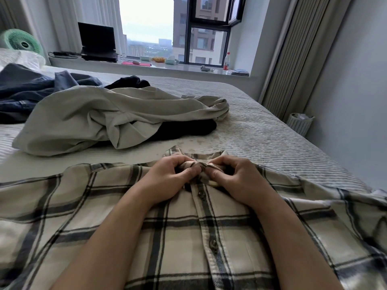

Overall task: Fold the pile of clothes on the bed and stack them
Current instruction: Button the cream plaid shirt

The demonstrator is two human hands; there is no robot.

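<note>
A cream and black plaid shirt (88,210) lies spread front-up across the near part of the bed, its button placket running down the middle. My left hand (167,178) and my right hand (236,178) meet at the collar end of the placket, and each pinches the bunched fabric there between thumb and fingers. Beyond the shirt lies a crumpled beige garment (100,118) with a black garment (188,128) partly under it. A dark blue garment (23,91) is heaped at the far left.
The bed (272,139) has a ribbed grey cover. A window sill behind it holds a laptop (97,41), a red-capped bottle (226,61) and small items. A green fan (21,41) stands far left, a white basket (299,123) by the right wall.
</note>
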